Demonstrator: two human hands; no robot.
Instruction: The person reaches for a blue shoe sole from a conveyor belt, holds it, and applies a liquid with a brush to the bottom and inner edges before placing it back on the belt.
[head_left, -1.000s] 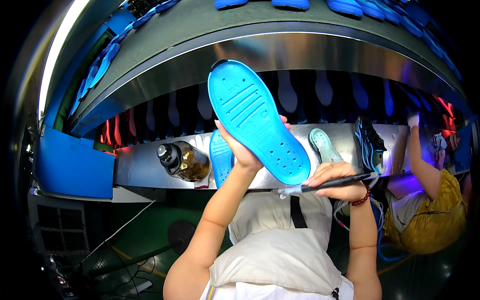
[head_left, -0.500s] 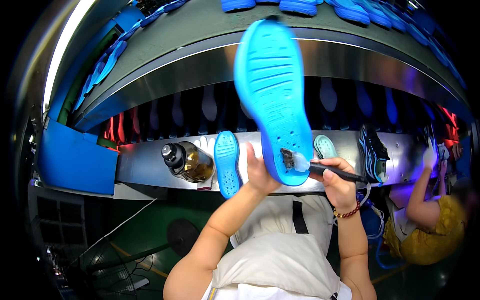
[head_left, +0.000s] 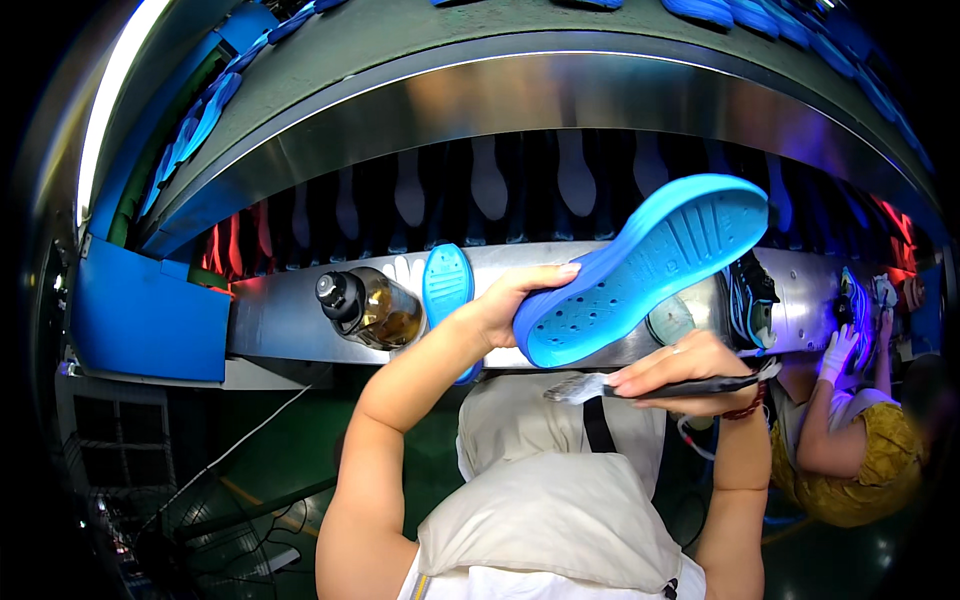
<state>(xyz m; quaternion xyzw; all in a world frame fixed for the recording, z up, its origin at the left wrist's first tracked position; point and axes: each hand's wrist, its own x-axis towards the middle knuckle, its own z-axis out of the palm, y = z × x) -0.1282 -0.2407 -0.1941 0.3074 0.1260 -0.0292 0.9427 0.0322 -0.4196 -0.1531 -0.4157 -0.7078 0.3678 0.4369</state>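
Note:
A blue shoe sole (head_left: pixel 650 265) is tilted over the metal ledge, its heel end toward me and its toe end up to the right. My left hand (head_left: pixel 515 300) grips it by the heel edge, thumb on the rim. In my right hand (head_left: pixel 690 375) is a brush with a black handle and pale bristles (head_left: pixel 575 388), just below the heel and apart from it. A second blue sole (head_left: pixel 448 285) lies on the ledge left of my left hand, partly behind my forearm. A small dish (head_left: pixel 672 318) sits behind my right hand, partly covered by the held sole.
A dark-capped bottle of amber liquid (head_left: pixel 370 308) and a white glove (head_left: pixel 404 270) are on the metal ledge (head_left: pixel 270 315). A black sports shoe (head_left: pixel 750 300) stands at right. Beyond runs a conveyor belt (head_left: pixel 420 50) with blue soles. A co-worker (head_left: pixel 840 430) sits at far right.
The sole has swung down and to the right, from upright to slanted. My right hand has drawn the brush off the heel and lowered it.

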